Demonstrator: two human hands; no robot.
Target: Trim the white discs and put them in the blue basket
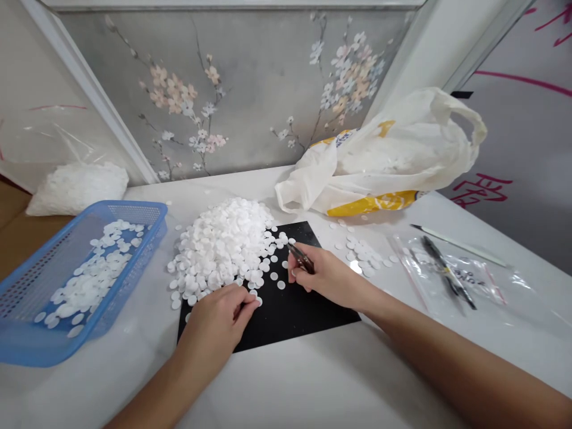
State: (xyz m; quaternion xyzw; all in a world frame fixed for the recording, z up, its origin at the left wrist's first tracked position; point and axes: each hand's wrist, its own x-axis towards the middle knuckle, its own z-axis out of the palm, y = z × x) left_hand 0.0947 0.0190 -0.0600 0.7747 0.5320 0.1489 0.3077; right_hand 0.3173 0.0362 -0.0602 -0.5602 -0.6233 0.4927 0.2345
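A large heap of small white discs point(223, 238) covers the left part of a black mat point(304, 319). At the front of the heap, my left hand point(218, 322) is closed in a pinch, with one white disc point(258, 301) at its fingertips. My right hand point(324, 271) is closed around a dark, slim pen-like tool point(302, 258) whose exact kind I cannot make out. Its tip points at the discs by the heap's right edge. Several loose discs point(281, 285) lie on the mat between my hands.
To the left stands a blue plastic basket point(152, 208) holding more discs, with a filled clear bag point(80, 186) behind. A white carrier bag point(393, 161) lies back right. Scattered discs point(364, 253), a pen point(447, 271), a thin white tool point(460, 244) and clear zip bags point(420, 280) are on the right.
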